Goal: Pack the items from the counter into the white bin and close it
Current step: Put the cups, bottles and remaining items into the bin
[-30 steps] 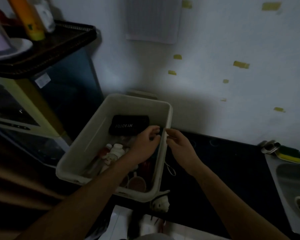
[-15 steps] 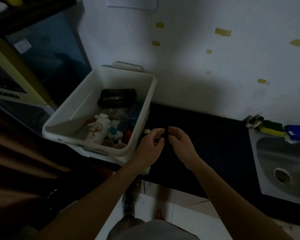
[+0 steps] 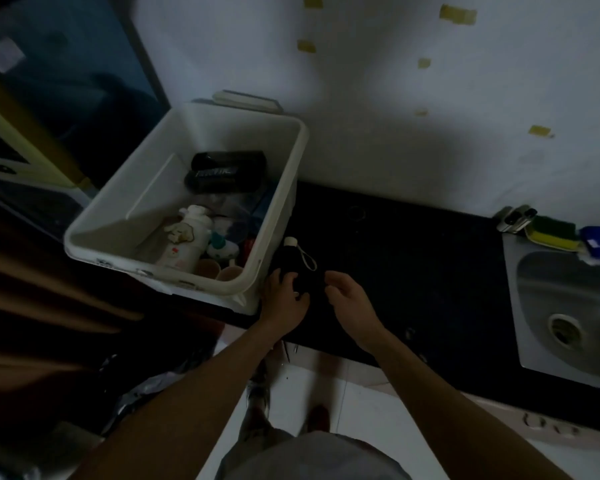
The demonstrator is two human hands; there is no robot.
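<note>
We find the black folded umbrella (image 3: 289, 259) on the dark counter (image 3: 413, 258) at centre frame, just beside the right wall of the white bin (image 3: 300, 147). Our left hand (image 3: 284, 299) curls its fingers round the umbrella's near end. Our right hand (image 3: 349, 301) hovers beside it, loosely curled and holding nothing. We should lift the umbrella clear of the rim, gather the dangling strap (image 3: 309, 259), and lay it lengthwise inside.

Bare forearms (image 3: 194, 393), grey garment (image 3: 312, 455)
</note>
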